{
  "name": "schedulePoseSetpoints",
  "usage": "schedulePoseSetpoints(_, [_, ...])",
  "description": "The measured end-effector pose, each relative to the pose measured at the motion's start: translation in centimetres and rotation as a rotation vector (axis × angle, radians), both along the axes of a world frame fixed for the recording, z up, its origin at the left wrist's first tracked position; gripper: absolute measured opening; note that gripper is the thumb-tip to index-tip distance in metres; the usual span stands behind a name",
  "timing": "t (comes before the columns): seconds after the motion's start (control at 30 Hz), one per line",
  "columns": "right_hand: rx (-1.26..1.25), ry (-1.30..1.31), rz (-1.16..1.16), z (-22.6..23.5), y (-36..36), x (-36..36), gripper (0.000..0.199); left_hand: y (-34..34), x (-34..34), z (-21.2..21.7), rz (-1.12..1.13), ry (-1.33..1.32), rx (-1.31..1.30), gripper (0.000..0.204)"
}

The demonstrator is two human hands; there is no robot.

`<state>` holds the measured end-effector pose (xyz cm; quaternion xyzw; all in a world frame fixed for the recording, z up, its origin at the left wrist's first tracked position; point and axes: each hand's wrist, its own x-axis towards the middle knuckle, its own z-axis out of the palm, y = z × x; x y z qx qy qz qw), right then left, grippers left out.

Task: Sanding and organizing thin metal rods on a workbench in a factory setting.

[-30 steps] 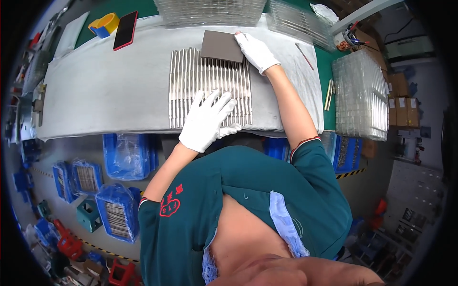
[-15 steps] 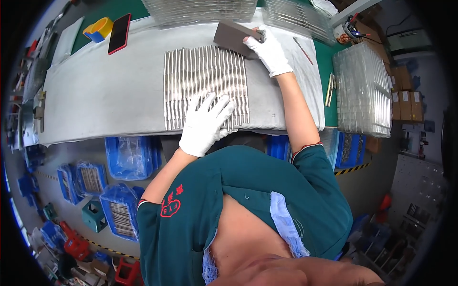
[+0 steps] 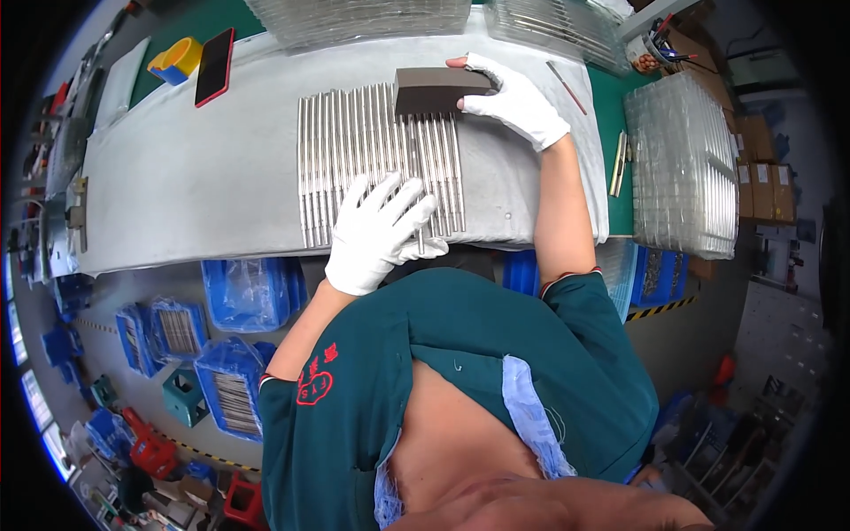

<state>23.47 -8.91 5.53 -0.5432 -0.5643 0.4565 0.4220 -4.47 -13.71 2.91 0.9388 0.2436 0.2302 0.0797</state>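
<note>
Slim silver metal rods (image 3: 341, 133) lie side by side in a row on the grey cloth-covered table. My right hand (image 3: 522, 102), in a white glove with bare fingertips, grips a dark brown rectangular block (image 3: 434, 91) by its right end. The block lies across the far ends of the right-hand rods, hiding them. My left hand (image 3: 376, 234), also gloved in white, rests over the near ends of the rods with its fingers spread. Close to its thumb, one rod end sticks out nearer than the others.
Clear plastic trays (image 3: 363, 22) line the far edge, and a wrapped stack (image 3: 682, 164) stands at the right. A phone (image 3: 214, 67) and yellow-blue tape rolls (image 3: 177, 60) lie far left. A thin tool (image 3: 567, 87) lies beyond my right hand. Blue bins (image 3: 228, 385) stand below.
My right hand has turned the block from a slant to nearly level and brought it nearer, over the rods. One rod end now protrudes by my left thumb; that hand has barely shifted.
</note>
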Motion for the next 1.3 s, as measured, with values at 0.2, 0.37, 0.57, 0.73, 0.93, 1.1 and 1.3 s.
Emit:
schedulePoseSetpoints(0.2, [0.162,-0.407,0.052,-0.6,0.2,-2.0,0.045,0.4,0.7,1.1,-0.039,0.012,-0.003,0.059])
schedulePoseSetpoints(0.37, [0.163,-0.366,0.088,-0.5,0.2,-0.8,0.044,0.3,0.9,1.3,0.0,0.0,0.033,0.061])
schedulePoseSetpoints(0.57, [0.219,-0.559,0.023,-0.8,0.0,-2.3,0.041,0.3,1.0,0.6,0.024,-0.063,0.069,0.061])
schedulePoseSetpoints(0.73, [-0.199,-0.113,0.054,1.2,-0.3,-0.6,0.042,0.4,0.4,-0.9,0.041,-0.066,0.096,0.062])
schedulePoseSetpoints(0.93, [0.113,-0.441,0.067,-0.2,0.0,-1.3,0.043,0.5,0.8,-0.5,0.028,-0.088,0.094,0.063])
schedulePoseSetpoints(1.1, [-0.135,-0.156,0.004,0.2,-0.6,0.1,0.043,0.4,0.6,-0.3,0.033,-0.098,0.092,0.063])
schedulePoseSetpoints(1.3, [0.082,-0.386,0.087,-0.5,0.5,0.3,0.046,0.3,0.7,-0.3,0.03,-0.054,0.06,0.061])
